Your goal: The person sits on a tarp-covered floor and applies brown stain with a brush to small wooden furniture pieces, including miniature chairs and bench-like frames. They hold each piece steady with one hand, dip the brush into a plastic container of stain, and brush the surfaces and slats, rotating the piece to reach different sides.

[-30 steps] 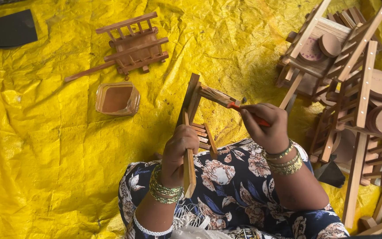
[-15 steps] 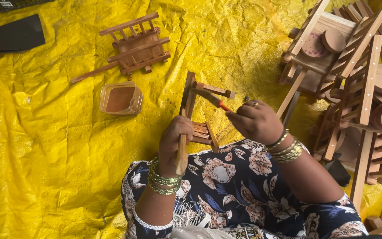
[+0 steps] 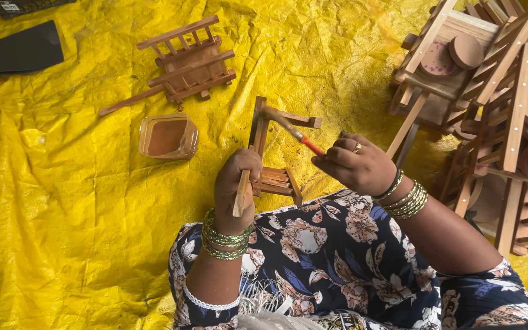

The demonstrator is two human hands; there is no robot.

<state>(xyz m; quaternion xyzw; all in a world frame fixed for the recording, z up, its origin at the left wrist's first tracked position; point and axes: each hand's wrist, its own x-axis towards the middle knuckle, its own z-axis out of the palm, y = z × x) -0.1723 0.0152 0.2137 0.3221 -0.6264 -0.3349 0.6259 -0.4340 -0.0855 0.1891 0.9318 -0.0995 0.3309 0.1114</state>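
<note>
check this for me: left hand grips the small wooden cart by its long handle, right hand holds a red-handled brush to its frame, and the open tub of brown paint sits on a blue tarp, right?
Not quite: the head view shows the tarp is yellow, not blue. The rest holds: the left hand grips the small wooden cart by its long handle, the right hand holds a red-handled brush to its frame, and the open tub of brown paint sits on the tarp.

On the tarp [image 3: 62,232], the tub [image 3: 168,136] lies left of the small wooden frame [image 3: 273,153], below a finished frame [image 3: 187,61]. Stacked frames [image 3: 490,91] crowd the right side. A dark sheet [image 3: 22,49] lies top left.
</note>
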